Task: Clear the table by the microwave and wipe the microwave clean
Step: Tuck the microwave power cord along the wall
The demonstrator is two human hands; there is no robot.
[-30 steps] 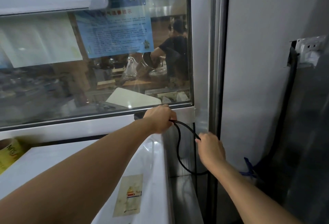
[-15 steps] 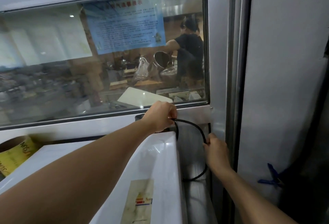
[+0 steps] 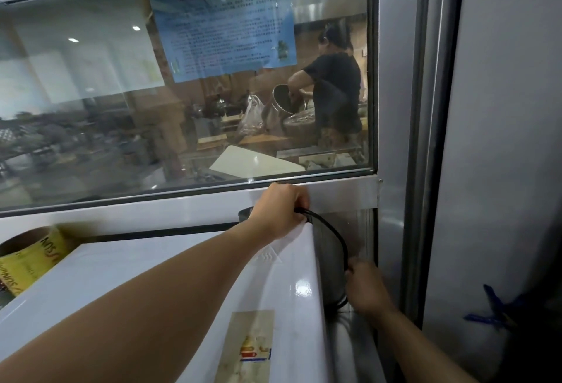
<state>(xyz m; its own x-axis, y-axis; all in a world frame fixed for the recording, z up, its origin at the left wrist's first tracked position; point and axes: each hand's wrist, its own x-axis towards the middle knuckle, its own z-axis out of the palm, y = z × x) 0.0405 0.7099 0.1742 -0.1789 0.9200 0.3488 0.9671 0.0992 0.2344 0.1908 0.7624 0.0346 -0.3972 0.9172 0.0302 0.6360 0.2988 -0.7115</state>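
Both hands on the cord behind the microwave (image 3: 188, 285).
Left hand (image 3: 281, 210) grips the cord (image 3: 333, 232) up top; right hand (image 3: 366, 288) pinches it lower down.

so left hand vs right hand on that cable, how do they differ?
The left hand grips the black cable high, at the microwave's top back corner. The right hand holds it lower, in the gap beside the microwave. The left arm crosses the top; the right comes from below. Both hold the same cable.

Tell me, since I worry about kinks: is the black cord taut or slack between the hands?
Slack. The black cord bows out in a loose arc from the left hand at the microwave corner down to the right hand.
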